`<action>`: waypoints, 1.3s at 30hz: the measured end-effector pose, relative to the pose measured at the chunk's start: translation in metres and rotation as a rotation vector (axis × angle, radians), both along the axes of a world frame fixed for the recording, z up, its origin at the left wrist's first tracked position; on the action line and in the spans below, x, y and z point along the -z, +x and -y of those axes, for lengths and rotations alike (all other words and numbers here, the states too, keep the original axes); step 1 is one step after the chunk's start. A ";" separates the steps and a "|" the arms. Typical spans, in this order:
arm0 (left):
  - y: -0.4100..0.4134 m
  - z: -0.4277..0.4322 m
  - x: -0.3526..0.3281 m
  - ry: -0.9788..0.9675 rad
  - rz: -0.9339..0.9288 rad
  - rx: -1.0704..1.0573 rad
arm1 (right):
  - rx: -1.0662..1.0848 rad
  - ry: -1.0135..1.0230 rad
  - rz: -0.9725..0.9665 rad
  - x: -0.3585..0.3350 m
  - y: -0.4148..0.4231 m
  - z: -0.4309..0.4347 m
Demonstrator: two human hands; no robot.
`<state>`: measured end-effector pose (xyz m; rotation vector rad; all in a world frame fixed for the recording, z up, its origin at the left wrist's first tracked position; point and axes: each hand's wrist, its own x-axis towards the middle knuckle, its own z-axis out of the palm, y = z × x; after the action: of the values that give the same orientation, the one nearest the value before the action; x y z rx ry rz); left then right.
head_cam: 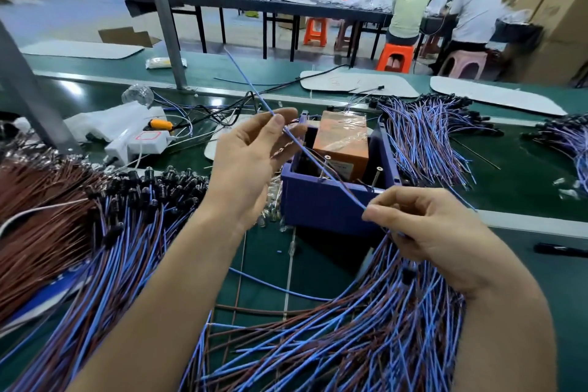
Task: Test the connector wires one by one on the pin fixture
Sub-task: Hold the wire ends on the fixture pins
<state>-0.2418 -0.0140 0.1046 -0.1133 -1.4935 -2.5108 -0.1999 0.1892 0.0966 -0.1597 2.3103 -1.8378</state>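
Note:
A thin blue connector wire (321, 169) runs slanted above the bench, its free end pointing up and away. My left hand (251, 162) pinches it between thumb and fingertips near the upper part. My right hand (423, 229) pinches the lower part, above a big bundle of blue and brown wires (366, 328). Behind the wire sits the pin fixture (331, 204), a blue box with upright metal pins and an orange block (343, 143) wrapped in film inside it.
A pile of wires with black connector heads (127, 200) lies at the left, another wire pile (426, 137) at the back right. A white power strip (140, 143) and cables lie behind. A grey post (167, 19) stands at the back. People sit at a far table.

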 end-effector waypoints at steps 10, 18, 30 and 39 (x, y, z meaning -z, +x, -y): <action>0.019 -0.023 0.009 -0.677 -0.207 0.383 | 0.160 -0.132 -0.121 -0.001 -0.008 0.002; 0.031 -0.038 0.018 -1.130 -0.420 0.545 | -0.012 -0.044 -0.013 0.004 -0.004 0.017; 0.015 0.006 -0.004 -0.722 -0.037 0.353 | 0.114 0.037 -0.123 0.008 -0.011 0.029; 0.008 -0.022 0.019 -0.549 0.048 0.233 | 0.047 -0.029 0.018 0.013 -0.015 0.038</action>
<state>-0.2340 0.0084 0.0856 -0.3307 -2.2681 -2.1960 -0.2147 0.1516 0.0839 -0.0934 2.2954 -1.8879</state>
